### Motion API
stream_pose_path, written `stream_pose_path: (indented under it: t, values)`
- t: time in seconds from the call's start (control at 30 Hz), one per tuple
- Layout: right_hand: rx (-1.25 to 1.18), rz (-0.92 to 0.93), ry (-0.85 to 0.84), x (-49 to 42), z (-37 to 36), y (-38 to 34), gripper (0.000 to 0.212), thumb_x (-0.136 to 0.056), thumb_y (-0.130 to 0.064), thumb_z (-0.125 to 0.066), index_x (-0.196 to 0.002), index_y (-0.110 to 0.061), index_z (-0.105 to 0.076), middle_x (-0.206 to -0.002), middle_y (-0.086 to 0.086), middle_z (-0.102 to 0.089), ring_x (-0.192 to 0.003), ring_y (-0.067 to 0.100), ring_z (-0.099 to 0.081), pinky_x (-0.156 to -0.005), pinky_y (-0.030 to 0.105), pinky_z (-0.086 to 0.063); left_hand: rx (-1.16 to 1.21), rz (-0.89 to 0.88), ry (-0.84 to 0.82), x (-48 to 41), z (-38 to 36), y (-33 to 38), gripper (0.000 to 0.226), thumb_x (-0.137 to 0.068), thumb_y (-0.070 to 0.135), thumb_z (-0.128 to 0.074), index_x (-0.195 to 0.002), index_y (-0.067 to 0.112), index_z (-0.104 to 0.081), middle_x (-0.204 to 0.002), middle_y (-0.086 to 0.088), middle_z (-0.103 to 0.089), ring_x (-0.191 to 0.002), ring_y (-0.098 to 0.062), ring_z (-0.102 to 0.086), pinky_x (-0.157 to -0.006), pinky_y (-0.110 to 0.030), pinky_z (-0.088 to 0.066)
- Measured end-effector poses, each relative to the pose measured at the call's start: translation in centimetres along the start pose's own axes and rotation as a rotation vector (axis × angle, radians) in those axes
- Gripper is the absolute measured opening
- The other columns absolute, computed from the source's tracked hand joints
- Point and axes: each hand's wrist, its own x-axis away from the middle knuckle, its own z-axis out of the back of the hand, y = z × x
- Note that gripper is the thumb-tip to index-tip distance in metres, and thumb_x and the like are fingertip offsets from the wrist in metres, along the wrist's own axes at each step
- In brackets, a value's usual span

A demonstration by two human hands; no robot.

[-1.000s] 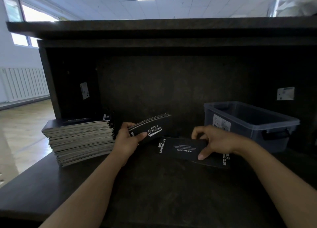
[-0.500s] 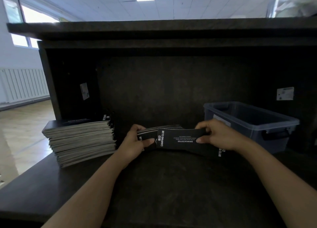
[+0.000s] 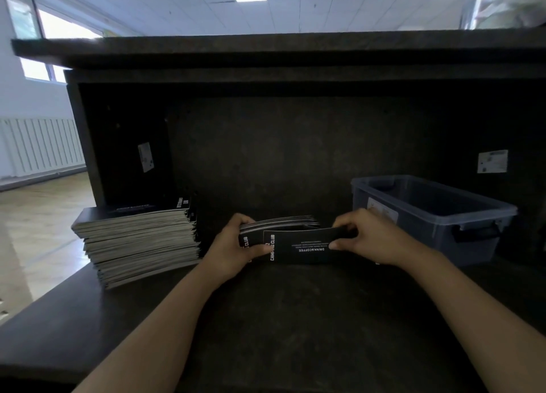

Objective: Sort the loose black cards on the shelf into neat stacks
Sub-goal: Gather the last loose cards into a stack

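My left hand (image 3: 233,249) grips the left end of a small bundle of black cards (image 3: 277,225), held just above the dark shelf (image 3: 295,318). Pressed against the front of that bundle is a single black card (image 3: 304,245) with white "CAMPING CLUB" lettering, pinched at its right end by my right hand (image 3: 372,239). To the left stands a tall stack of black cards (image 3: 139,242), slightly uneven at its edges. Whether more loose cards lie behind my hands is hidden.
A translucent grey plastic bin (image 3: 431,215) sits on the shelf at the right, close to my right hand. The shelf's dark back wall and top board enclose the space. White stickers (image 3: 492,161) mark the side walls. The shelf's left edge drops to a wooden floor.
My right hand lifted a single card off the shelf and brought it left against the bundle. My left hand lowered and levelled its bundle to meet it.
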Motion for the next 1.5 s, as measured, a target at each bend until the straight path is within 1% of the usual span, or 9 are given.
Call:
stream_pose_path:
  t: [0.2,0.43,0.77,0.9,1.0,1.07,1.17,1.3,1.5]
  values:
    - [0.041,-0.203,-0.176,0.6,1.5,1.2,0.040,-0.080,-0.018,-0.071,-0.115,-0.032,-0.056,-0.113,-0.010,-0.054,-0.102,0.006,-0.051,-0.079,0.020,-0.042,0.009,-0.012,0.009,-0.1,-0.1,0.0,0.039,-0.074,0.012,-0.078,-0.095,0.026,-0.050,-0.095,0.007,-0.062,-0.088,-0.009,-0.062,-0.075,-0.022,-0.049]
    - [-0.272,-0.150,0.005,0.5,1.6,0.6,0.034,-0.083,0.000,-0.063,-0.101,-0.029,-0.064,-0.108,-0.011,-0.058,-0.102,0.007,-0.055,-0.085,0.028,-0.047,-0.001,-0.012,-0.004,-0.1,0.1,0.0,0.040,-0.074,0.012,-0.078,-0.102,0.022,-0.051,-0.097,0.008,-0.062,-0.089,-0.007,-0.061,-0.079,-0.024,-0.051]
    - [-0.560,-0.257,-0.053,0.5,0.7,-0.3,0.026,-0.097,-0.006,-0.042,-0.103,-0.019,-0.063,-0.111,0.004,-0.060,-0.101,0.017,-0.058,-0.071,0.027,-0.053,-0.001,-0.021,-0.005,0.0,0.1,0.1,0.042,-0.074,0.011,-0.078,-0.105,0.018,-0.051,-0.096,0.008,-0.062,-0.087,-0.003,-0.060,-0.079,-0.021,-0.050]
    - [-0.698,-0.348,-0.078,0.2,0.2,-0.8,0.022,-0.100,-0.022,-0.038,-0.112,-0.019,-0.057,-0.124,0.008,-0.053,-0.109,0.024,-0.054,-0.085,0.037,-0.053,-0.008,-0.032,0.005,0.0,0.0,0.1,0.043,-0.073,0.011,-0.079,-0.106,0.017,-0.051,-0.095,0.009,-0.062,-0.086,-0.001,-0.060,-0.073,-0.016,-0.047]
    - [-0.785,-0.366,-0.085,0.2,0.3,-0.8,0.040,-0.097,-0.042,-0.041,-0.129,-0.019,-0.044,-0.125,0.006,-0.048,-0.097,0.019,-0.054,-0.077,0.034,-0.050,-0.010,-0.029,0.012,0.0,0.0,-0.1,0.043,-0.073,0.011,-0.079,-0.105,0.018,-0.052,-0.096,0.008,-0.062,-0.089,-0.005,-0.062,-0.076,-0.019,-0.050]
    - [-0.623,-0.284,-0.128,0.3,0.1,-0.5,0.049,-0.091,-0.047,-0.050,-0.132,-0.021,-0.046,-0.125,0.001,-0.051,-0.103,0.017,-0.055,-0.075,0.032,-0.051,0.000,-0.032,0.010,-0.1,0.0,-0.2,0.041,-0.073,0.010,-0.079,-0.102,0.020,-0.052,-0.095,0.006,-0.063,-0.087,-0.007,-0.062,-0.080,-0.026,-0.052]
    - [-0.356,-0.126,-0.136,0.6,-0.2,-0.3,0.019,-0.088,-0.022,-0.062,-0.106,-0.028,-0.060,-0.112,-0.005,-0.063,-0.095,0.008,-0.063,-0.076,0.027,-0.056,0.019,-0.039,-0.001,-0.2,0.1,-0.4,0.038,-0.074,0.010,-0.078,-0.097,0.023,-0.051,-0.095,0.005,-0.063,-0.087,-0.008,-0.062,-0.083,-0.030,-0.053]
    - [-0.304,-0.054,-0.049,0.8,0.5,-0.1,0.023,-0.084,-0.009,-0.066,-0.092,-0.029,-0.062,-0.098,-0.008,-0.064,-0.093,0.004,-0.061,-0.075,0.021,-0.049,0.011,-0.051,-0.015,-0.3,0.2,-0.4,0.026,-0.083,0.017,-0.070,-0.099,0.025,-0.050,-0.099,0.003,-0.062,-0.091,-0.009,-0.062,-0.076,-0.023,-0.049]
    - [-0.020,-0.016,-0.100,0.3,-0.2,0.4,0.012,-0.088,-0.014,-0.061,-0.092,-0.025,-0.058,-0.099,-0.001,-0.061,-0.090,0.011,-0.061,-0.082,0.037,-0.055,-0.024,-0.086,-0.039,-0.1,0.0,-0.2,0.017,-0.089,0.030,-0.061,-0.101,0.024,-0.051,-0.096,0.004,-0.062,-0.085,-0.006,-0.061,-0.073,-0.020,-0.047]
